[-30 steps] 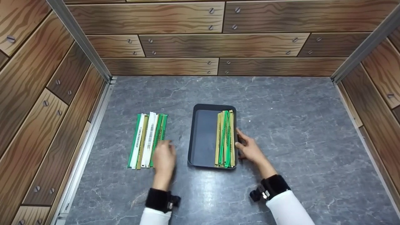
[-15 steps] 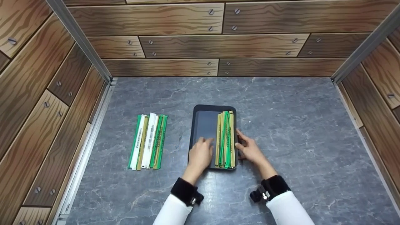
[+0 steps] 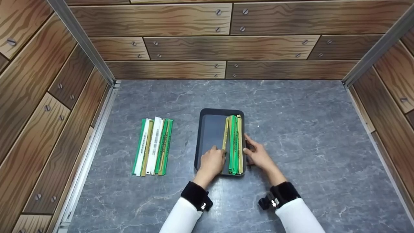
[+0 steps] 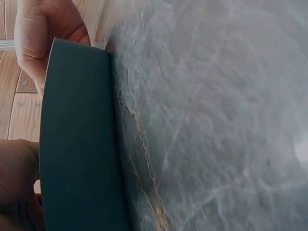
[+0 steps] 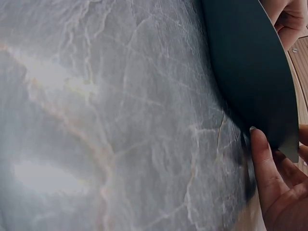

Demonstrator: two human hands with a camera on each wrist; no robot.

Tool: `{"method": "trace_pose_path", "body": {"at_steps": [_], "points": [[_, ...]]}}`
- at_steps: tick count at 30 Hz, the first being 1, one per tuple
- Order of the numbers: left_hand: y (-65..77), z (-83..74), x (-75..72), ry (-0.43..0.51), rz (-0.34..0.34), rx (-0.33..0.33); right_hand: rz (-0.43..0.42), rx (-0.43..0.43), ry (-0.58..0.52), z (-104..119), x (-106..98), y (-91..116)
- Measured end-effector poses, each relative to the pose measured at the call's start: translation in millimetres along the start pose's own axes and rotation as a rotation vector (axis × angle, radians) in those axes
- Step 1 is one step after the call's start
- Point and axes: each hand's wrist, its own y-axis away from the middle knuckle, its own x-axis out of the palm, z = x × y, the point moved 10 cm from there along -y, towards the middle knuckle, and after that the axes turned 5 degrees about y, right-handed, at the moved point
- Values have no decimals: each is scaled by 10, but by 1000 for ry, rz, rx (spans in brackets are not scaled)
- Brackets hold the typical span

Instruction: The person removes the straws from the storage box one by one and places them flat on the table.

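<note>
In the head view a dark rectangular tray [image 3: 210, 129] stands mid-table. Along its right side lie several long slim wrapped packets, with green packets [image 3: 233, 145] among gold ones. My left hand [image 3: 212, 162] is over the tray, its curled fingers holding a gold packet [image 3: 225, 132] whose near end is angled left, apart from the others. My right hand [image 3: 258, 155] grips the tray's right edge; in the right wrist view its thumb [image 5: 264, 166] lies against the outer wall. The left wrist view shows mostly the tray's near wall [image 4: 82, 139], which hides the packets.
Left of the tray, several similar packets lie side by side on the grey marbled table: white packets [image 3: 155, 145], green and gold ones. Wood-patterned walls [image 3: 226, 48] with metal corner rails enclose the back and sides.
My left hand has moved right from the loose packets into the tray. The gold packet's near end has shifted left, away from the green ones. My right hand has stayed at the tray edge.
</note>
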Motion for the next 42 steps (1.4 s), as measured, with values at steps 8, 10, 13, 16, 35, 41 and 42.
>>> {"method": "trace_pose_path", "body": {"at_steps": [8, 10, 13, 16, 35, 41, 42], "points": [[21, 125, -127, -21, -99, -36, -13, -4, 32, 8, -18, 1], [33, 150, -160, -22, -120, -40, -21, -10, 62, 17, -30, -4], [51, 179, -199, -23, -137, -45, -9, -12, 66, 16, -22, -11], [68, 206, -225, -22, -148, -56, 11, 8, 24, -5, -4, -11], [101, 278, -263, 17, -177, -72, 15, 25, -17, -25, 27, -1], [93, 310, -274, 58, -161, -89, 12, 12, 14, -12, 9, -4], [93, 311, -291, 70, -169, -88, 14, 13, 19, -11, 7, -5]]}}
